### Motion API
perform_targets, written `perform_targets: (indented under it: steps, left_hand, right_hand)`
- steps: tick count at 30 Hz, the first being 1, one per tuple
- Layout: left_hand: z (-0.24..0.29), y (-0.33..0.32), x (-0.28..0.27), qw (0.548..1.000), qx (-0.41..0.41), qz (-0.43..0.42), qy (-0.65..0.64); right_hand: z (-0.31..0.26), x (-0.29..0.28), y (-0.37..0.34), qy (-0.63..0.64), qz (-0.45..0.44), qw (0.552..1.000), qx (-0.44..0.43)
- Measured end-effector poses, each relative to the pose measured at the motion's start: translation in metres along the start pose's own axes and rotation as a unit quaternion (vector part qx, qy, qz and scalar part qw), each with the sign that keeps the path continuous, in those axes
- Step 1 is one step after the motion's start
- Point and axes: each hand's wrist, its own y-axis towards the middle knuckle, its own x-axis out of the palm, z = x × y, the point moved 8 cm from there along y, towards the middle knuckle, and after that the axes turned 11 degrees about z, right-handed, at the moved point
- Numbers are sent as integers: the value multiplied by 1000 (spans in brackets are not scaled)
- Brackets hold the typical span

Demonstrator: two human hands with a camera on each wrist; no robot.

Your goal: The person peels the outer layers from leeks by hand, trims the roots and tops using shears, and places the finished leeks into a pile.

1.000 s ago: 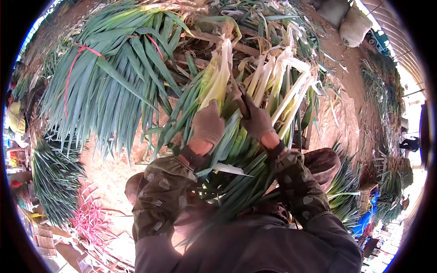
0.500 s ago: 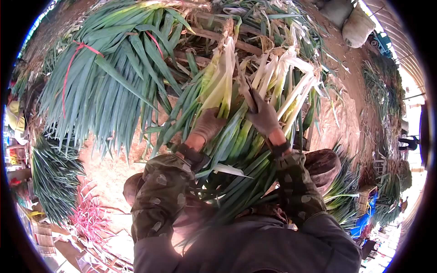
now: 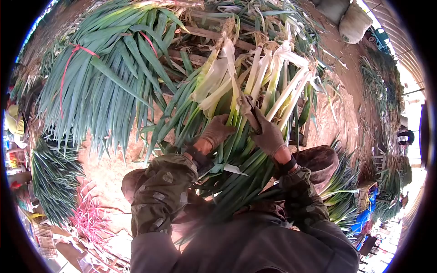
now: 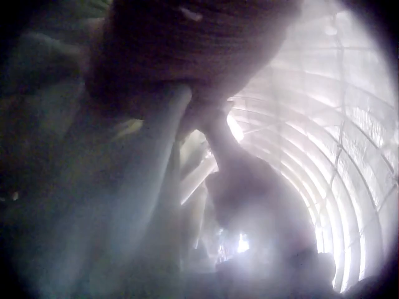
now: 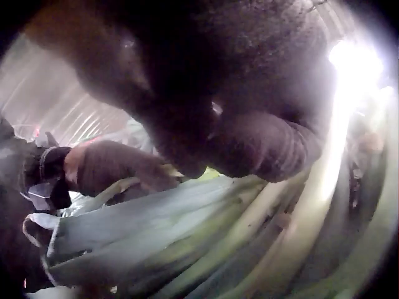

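Observation:
Long green onions (image 3: 261,77), white at the root end and green toward the body, lie in front of the person. In a grey-brown glove, the left hand (image 3: 218,132) curls around the green part of one onion, just below its pale stem. Loose pale outer leaves (image 3: 209,91) splay left of that stem. The gloved right hand (image 3: 270,136) grips a narrow, dark knife-like tool (image 3: 249,111), its far end against the stem. In the left wrist view, a blurred stalk (image 4: 153,156) runs beneath the glove. Broad leaves (image 5: 143,218) spread under both hands in the right wrist view.
A large bundle of green onions (image 3: 109,82) tied with pink string lies at left. Another pile (image 3: 54,182) and a heap of pink ties (image 3: 93,209) are nearer. Wooden slats (image 3: 195,32) show behind the stalks. A pale sack (image 3: 355,25) stands far right.
Both hands have come down toward the body, and the left has shifted a little to the right. The tool sits lower along the stem. Pale outer leaves have spread out to the left.

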Motion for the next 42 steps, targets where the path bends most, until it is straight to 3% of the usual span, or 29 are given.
perform_targets:
  steps: [2,11,14,19,20,23,24,26,27,28,30,31,33,36,39,42]
  left_hand:
    - [2,-1,2,999,-4,-4,-40]
    - [-4,-1,-1,996,-69,0,52]
    - [4,-2,2,998,-35,-2,60]
    - [7,4,17,981,99,27,165]
    - [9,3,22,972,116,37,202]
    - [22,-15,50,926,93,10,367]
    - [28,-21,57,900,82,1,427]
    - [39,-23,67,877,110,-104,455]
    - [50,-18,59,867,138,-139,458]
    - [59,-9,47,855,165,-173,460]
    - [42,49,-20,911,97,-42,398]
    - [45,72,-65,894,175,123,393]
    - [84,57,-117,801,168,290,497]
    - [59,79,-131,794,126,305,511]
    - [54,97,-117,789,162,235,544]
    - [64,102,-106,750,111,205,618]
  right_hand:
    - [1,2,9,-16,-6,1000,3]
    - [-4,-4,65,-44,3,999,3]
    - [-1,1,88,-54,6,998,-10]
    - [-10,-9,118,-40,-21,999,18]
    - [-4,-12,127,-9,24,999,20]
    - [2,-27,134,28,130,990,35]
    - [-18,-26,124,19,77,995,53]
    - [-45,-15,101,-1,-31,996,89]
    - [-41,-1,102,49,46,998,-13]
    - [-39,2,97,59,60,996,-9]
    - [-38,7,88,80,85,993,-1]
    - [-36,20,89,64,82,994,-19]
    - [-43,32,73,8,17,1000,-2]
    - [-54,29,50,-9,-10,1000,-7]
    - [-46,28,42,13,15,1000,-13]
    - [-42,20,41,24,23,999,17]
